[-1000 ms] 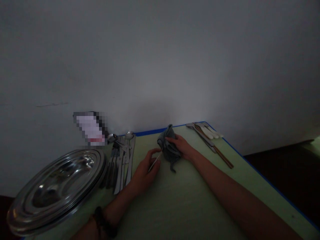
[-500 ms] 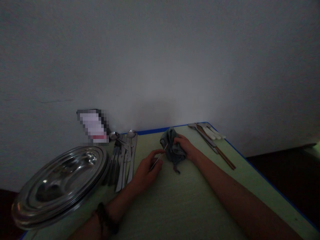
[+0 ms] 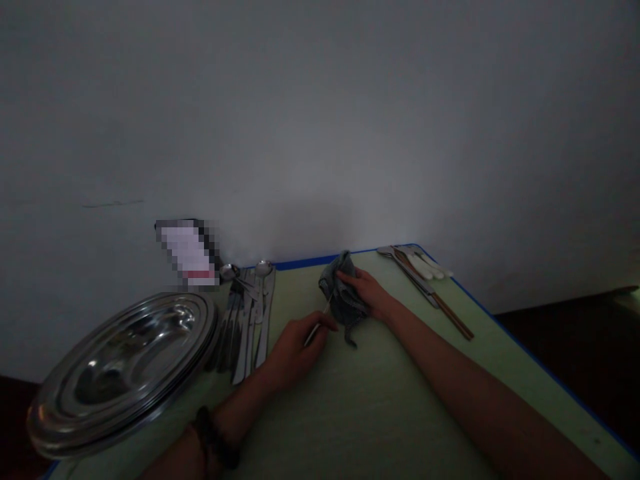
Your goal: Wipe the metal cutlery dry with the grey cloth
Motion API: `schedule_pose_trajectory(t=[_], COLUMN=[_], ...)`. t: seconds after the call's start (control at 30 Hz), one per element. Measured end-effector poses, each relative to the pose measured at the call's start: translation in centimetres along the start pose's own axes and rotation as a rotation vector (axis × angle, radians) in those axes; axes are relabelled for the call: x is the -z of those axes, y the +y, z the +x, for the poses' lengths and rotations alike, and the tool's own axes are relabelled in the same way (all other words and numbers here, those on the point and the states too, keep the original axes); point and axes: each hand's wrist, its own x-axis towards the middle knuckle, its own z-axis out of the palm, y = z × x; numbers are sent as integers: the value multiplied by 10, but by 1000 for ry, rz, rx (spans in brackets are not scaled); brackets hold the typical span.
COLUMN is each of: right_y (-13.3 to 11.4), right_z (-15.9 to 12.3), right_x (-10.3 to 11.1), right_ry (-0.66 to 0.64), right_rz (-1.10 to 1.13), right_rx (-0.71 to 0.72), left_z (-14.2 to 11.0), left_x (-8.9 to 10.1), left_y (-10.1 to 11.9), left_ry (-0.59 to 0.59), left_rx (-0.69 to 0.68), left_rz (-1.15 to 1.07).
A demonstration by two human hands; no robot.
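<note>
My left hand (image 3: 305, 343) is closed on the thin metal handle of a piece of cutlery (image 3: 312, 334). Its far end goes into the folds of a grey cloth (image 3: 345, 300), so I cannot tell whether it is a spoon, fork or knife. Fingers of my right hand (image 3: 367, 290) wrap the bunched cloth, with the thumb on top. A twisted corner of the cloth hangs down above the tabletop. Left of my left hand, metal spoons (image 3: 263, 269), knives (image 3: 243, 353) and forks (image 3: 231, 330) lie side by side.
Oval metal trays (image 3: 125, 373) are stacked at the table's left. A blurred-out phone-like screen (image 3: 187, 253) leans on the wall behind them. To the right lie brown chopsticks (image 3: 453, 317), metal cutlery (image 3: 415, 277) and white spoons (image 3: 423, 267). The green table (image 3: 360, 413) has a blue edge.
My left hand has shifted slightly down along the cutlery, its fingers curling more. My right thumb has moved left over the cloth, which is folded a little differently.
</note>
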Motion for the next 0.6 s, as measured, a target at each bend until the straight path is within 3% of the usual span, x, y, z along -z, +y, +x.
schedule_pose_trajectory(t=[0.17,0.4,0.6], right_y=[-2,-1,-2], right_z=[-1,0,-1], right_x=[2,7,3], right_ry=[31,-34,-80], right_rz=[-61,-54,3], right_rx=[-31,-22,18], left_z=[0,0,-1], left_x=[1,1,0], left_y=[3,0,-1], left_ry=[-6,81,80], left_rx=[-10,81,49], left_rz=[-54,-117,-66])
